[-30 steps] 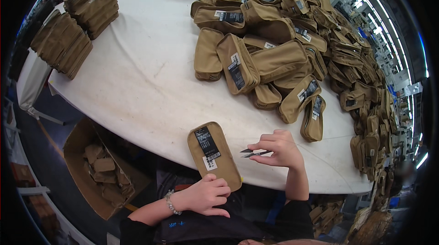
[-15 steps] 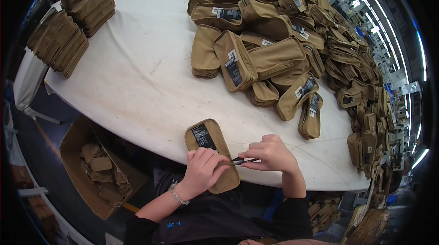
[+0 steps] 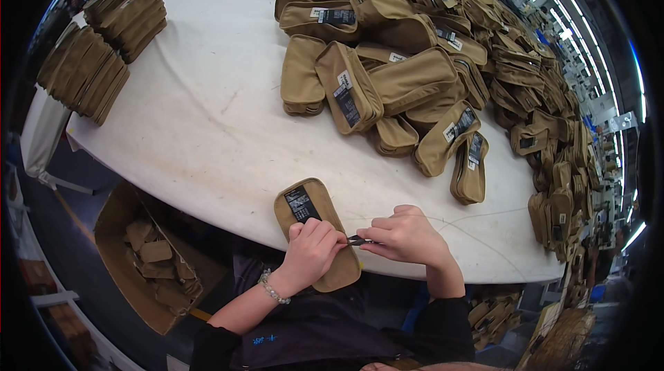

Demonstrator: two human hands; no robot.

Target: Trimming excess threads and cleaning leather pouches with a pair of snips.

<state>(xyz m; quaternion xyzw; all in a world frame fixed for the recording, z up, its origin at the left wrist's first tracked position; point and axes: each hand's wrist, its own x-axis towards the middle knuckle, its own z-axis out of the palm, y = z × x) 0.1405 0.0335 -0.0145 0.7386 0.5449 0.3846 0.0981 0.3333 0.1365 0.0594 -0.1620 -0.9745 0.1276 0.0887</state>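
A tan fabric pouch (image 3: 339,271) with rounded ends and a black printed label (image 3: 299,203) lies at the table's near edge, its lower end overhanging. My left hand (image 3: 310,249) rests across its middle, thumb and fingers pinched on its right edge; whether a thread is also in the pinch is too small to tell. Closed around small dark thread snips (image 3: 359,240), my right hand (image 3: 407,234) is just right of the pouch. The blades point left and meet the pouch's edge beside my left fingertips.
Many similar pouches (image 3: 415,80) are heaped across the table (image 3: 207,115) at the back and right. Neat stacks of pouches (image 3: 83,73) stand at the far left edge. Below the table on the left, a cardboard box (image 3: 114,253) holds tan pieces.
The snips' blades look closer together and nearer my left fingertips. The pouch stays in place under my left hand, and the whole view has shifted slightly.
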